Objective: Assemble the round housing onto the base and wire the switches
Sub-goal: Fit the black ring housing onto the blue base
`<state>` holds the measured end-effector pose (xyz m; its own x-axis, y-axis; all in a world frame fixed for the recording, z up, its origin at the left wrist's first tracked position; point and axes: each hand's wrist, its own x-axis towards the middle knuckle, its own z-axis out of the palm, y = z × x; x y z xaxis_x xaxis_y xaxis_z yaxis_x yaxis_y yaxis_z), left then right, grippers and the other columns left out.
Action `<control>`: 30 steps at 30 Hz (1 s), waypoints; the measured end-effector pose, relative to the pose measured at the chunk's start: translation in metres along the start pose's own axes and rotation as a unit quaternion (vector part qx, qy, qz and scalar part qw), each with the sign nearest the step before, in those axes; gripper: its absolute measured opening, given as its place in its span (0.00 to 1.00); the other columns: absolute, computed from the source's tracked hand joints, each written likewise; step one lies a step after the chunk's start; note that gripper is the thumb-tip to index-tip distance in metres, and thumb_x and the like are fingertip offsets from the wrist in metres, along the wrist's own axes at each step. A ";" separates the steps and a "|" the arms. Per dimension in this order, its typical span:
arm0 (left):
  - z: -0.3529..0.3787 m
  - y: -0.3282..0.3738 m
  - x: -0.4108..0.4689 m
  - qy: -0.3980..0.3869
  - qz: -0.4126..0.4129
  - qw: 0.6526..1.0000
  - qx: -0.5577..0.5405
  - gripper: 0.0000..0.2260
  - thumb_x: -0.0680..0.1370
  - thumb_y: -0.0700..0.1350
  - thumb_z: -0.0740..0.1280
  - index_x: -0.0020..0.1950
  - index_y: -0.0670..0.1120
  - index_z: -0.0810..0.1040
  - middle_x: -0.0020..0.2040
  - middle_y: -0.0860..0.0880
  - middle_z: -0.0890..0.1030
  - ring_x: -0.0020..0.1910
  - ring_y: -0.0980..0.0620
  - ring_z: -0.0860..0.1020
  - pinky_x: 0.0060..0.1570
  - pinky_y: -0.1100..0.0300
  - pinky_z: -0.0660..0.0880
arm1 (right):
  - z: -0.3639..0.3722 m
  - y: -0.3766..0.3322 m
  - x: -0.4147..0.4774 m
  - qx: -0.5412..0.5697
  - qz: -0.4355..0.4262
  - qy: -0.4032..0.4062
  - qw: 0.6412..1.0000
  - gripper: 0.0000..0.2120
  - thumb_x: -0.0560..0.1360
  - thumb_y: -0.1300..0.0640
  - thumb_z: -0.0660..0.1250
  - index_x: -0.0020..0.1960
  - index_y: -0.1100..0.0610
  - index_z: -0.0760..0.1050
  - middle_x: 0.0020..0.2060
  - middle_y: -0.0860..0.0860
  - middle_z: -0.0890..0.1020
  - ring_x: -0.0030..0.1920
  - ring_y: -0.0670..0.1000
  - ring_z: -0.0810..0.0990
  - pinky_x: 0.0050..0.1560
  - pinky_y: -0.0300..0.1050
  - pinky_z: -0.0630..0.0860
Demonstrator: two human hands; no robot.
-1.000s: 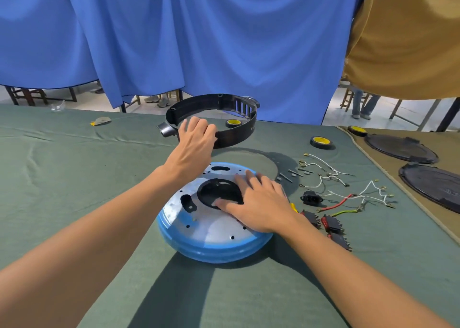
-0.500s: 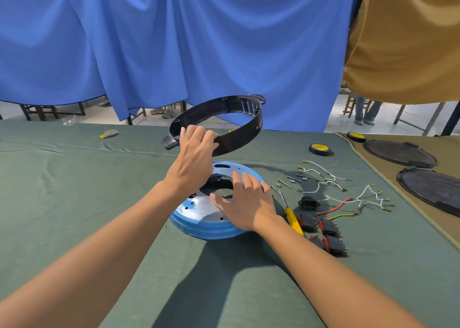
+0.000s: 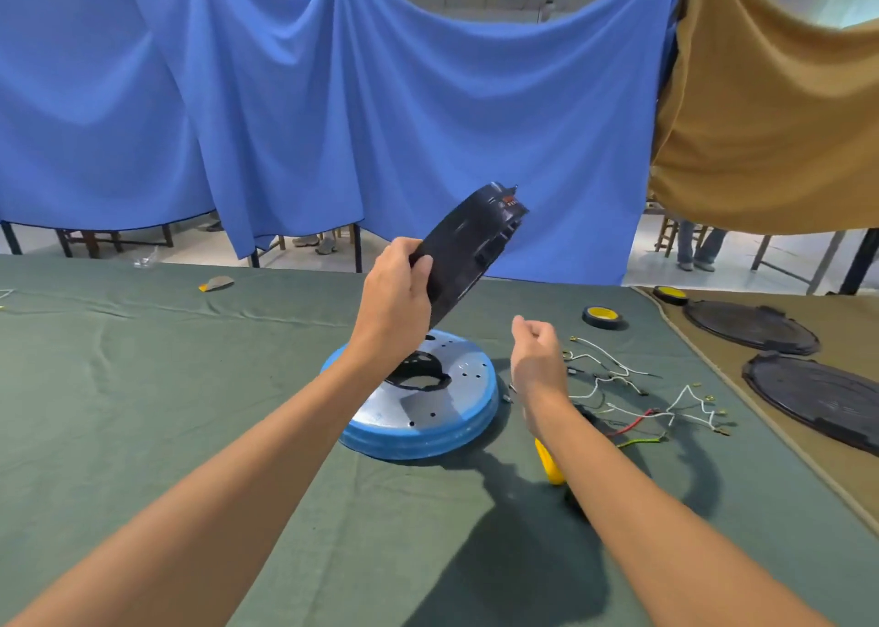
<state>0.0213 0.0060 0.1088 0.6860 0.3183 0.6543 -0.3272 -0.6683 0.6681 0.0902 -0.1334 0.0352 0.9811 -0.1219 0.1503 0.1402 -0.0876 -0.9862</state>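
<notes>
My left hand grips the black round housing ring by its near edge and holds it tilted steeply in the air above the base. The round base, silver on top with a blue rim and a dark centre opening, lies flat on the green cloth. My right hand hovers to the right of the base with loosely curled fingers, holding nothing. Loose white, red and green wires lie to the right. My right forearm hides most of the switches.
A yellow screwdriver handle pokes out under my right forearm. Two tape rolls sit at the back right. Two black round covers lie on a tan cloth at the right. Blue and tan curtains hang behind the table.
My left hand has raised the housing ring and tipped it from nearly level to steeply tilted. My right hand has come off the base and lifted to its right.
</notes>
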 end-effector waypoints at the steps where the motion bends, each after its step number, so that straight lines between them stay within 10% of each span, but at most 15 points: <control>1: 0.000 0.006 0.001 -0.002 -0.022 0.999 -0.041 0.09 0.84 0.41 0.56 0.58 0.41 0.74 0.47 0.50 0.76 0.48 0.49 0.73 0.47 0.60 0.67 | -0.005 -0.003 0.003 0.022 -0.004 0.002 1.000 0.10 0.81 0.47 0.57 0.48 0.53 0.68 0.38 0.48 0.73 0.41 0.51 0.72 0.44 0.47 0.68; 6: -0.001 0.028 0.009 -0.023 -0.113 0.951 -0.288 0.10 0.84 0.38 0.55 0.47 0.40 0.74 0.36 0.48 0.72 0.26 0.60 0.74 0.26 0.68 0.72 | -0.030 -0.015 0.019 0.040 -0.016 -0.018 0.999 0.11 0.81 0.44 0.55 0.53 0.52 0.67 0.45 0.48 0.73 0.45 0.48 0.73 0.43 0.44 0.68; 12: -0.008 0.030 0.017 -0.075 -0.211 0.830 -0.510 0.16 0.84 0.35 0.53 0.40 0.39 0.75 0.35 0.47 0.70 0.29 0.51 0.72 0.26 0.63 0.75 | -0.047 -0.020 0.028 0.088 0.017 -0.001 0.996 0.31 0.81 0.40 0.50 0.78 0.51 0.44 0.76 0.51 0.58 0.74 0.55 0.61 0.69 0.53 0.59; 16: -0.005 0.022 0.019 -0.066 -0.311 0.778 -0.543 0.15 0.84 0.36 0.53 0.42 0.40 0.76 0.37 0.47 0.72 0.28 0.51 0.78 0.26 0.61 0.77 | -0.053 -0.022 0.024 0.159 -0.007 0.009 0.987 0.24 0.83 0.43 0.50 0.76 0.52 0.57 0.69 0.53 0.70 0.55 0.55 0.80 0.64 0.53 0.72; 21: 0.002 -0.001 0.015 0.005 -0.379 0.792 -0.478 0.13 0.84 0.37 0.55 0.44 0.40 0.76 0.39 0.45 0.73 0.40 0.49 0.75 0.41 0.56 0.73 | -0.055 -0.021 0.020 0.132 -0.022 0.018 0.991 0.18 0.84 0.47 0.50 0.67 0.54 0.67 0.56 0.53 0.75 0.40 0.51 0.81 0.46 0.48 0.80; 30: -0.009 -0.028 0.009 -0.036 -0.329 0.877 -0.349 0.14 0.82 0.55 0.61 0.67 0.54 0.74 0.47 0.44 0.76 0.48 0.46 0.79 0.55 0.47 0.75 | -0.035 -0.030 0.019 0.040 -0.021 -0.002 0.999 0.14 0.83 0.51 0.51 0.44 0.52 0.70 0.44 0.54 0.72 0.40 0.54 0.83 0.51 0.58 0.80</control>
<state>0.0309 0.0338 0.0986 0.9066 0.4202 0.0396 -0.1470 0.2265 0.9628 0.1003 -0.1678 0.0705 0.9745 -0.1164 0.1919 0.1918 -0.0125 -0.9814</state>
